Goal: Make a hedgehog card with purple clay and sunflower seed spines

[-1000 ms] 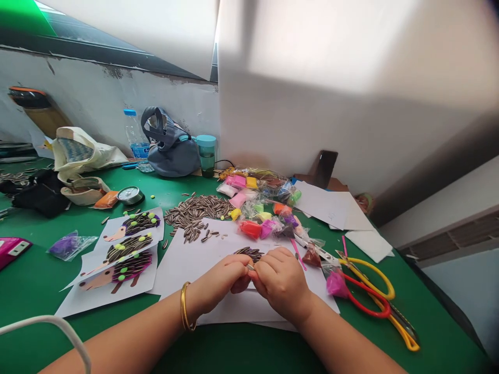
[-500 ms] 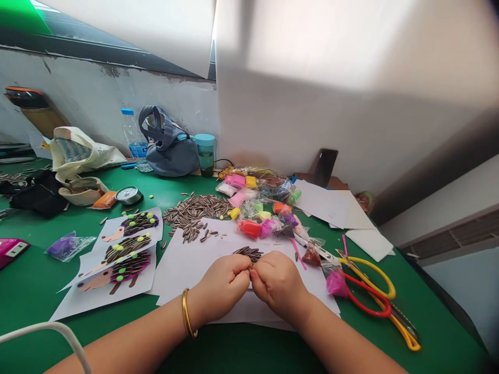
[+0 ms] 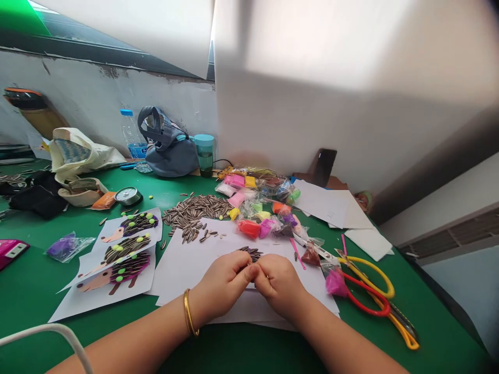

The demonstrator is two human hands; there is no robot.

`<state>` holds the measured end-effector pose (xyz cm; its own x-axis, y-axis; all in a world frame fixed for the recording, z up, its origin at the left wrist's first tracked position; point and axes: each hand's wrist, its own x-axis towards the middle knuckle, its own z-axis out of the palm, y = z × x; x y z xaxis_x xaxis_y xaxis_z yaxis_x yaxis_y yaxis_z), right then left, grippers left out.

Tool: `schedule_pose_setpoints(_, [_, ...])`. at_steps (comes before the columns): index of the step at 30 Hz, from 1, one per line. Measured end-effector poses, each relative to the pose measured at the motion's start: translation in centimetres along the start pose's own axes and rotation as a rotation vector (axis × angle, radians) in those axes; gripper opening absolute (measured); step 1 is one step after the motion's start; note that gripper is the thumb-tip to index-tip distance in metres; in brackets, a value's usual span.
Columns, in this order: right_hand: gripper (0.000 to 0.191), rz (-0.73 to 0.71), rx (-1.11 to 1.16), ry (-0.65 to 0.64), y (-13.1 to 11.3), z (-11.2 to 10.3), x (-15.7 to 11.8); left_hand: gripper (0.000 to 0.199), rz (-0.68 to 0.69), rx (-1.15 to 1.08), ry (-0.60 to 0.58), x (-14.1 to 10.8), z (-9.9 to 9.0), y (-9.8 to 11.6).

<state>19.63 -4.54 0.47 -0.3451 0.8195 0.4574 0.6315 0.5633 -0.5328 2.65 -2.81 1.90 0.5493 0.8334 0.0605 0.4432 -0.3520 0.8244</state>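
Observation:
My left hand [image 3: 226,284] and my right hand [image 3: 278,283] meet over the white paper [image 3: 187,270] in front of me. Both are closed, thumbs and fingertips pressed together where they touch. Whatever is pinched there is hidden by the fingers. Just beyond the fingertips a patch of sunflower seeds [image 3: 251,252] set close together shows on the paper, partly covered by my hands. A gold bangle [image 3: 188,312] circles my left wrist. Farther back lies a heap of loose striped sunflower seeds [image 3: 198,209], with a few strays on the paper.
Hedgehog pictures [image 3: 130,267] made with seeds and green dots lie at left. Bagged coloured clay [image 3: 249,227] is piled behind the paper. Scissors [image 3: 366,288] with red and yellow handles lie at right. A blue bag [image 3: 171,153] and a teal-lidded cup [image 3: 205,156] stand by the wall.
My left thumb has shifted forward and right, now overlapping the right fingertips. Both hands have moved very slightly to the right, still closed together.

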Motion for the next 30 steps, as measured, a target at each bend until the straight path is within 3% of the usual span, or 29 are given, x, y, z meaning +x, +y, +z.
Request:
schedule_pose_setpoints(4, [0.039,0.134,0.233,-0.084,0.0,-0.4,0.0,0.033,-0.005,-0.091,-0.007,0.2,0.0,-0.3])
schedule_pose_setpoints(8, [0.038,0.168,0.337,-0.12,0.0,-0.8,0.2,0.03,0.0,-0.09,0.005,0.3,-0.2,-0.4])
schedule_pose_setpoints(16, [0.019,0.185,0.295,-0.15,-0.3,-0.5,0.4,0.016,-0.015,-0.061,0.066,0.6,-0.6,-0.7])
schedule_pose_setpoints(30, [0.02,0.256,0.098,-0.203,-0.3,-0.2,0.4,0.008,0.418,0.423,0.205,0.9,-0.6,-1.6])
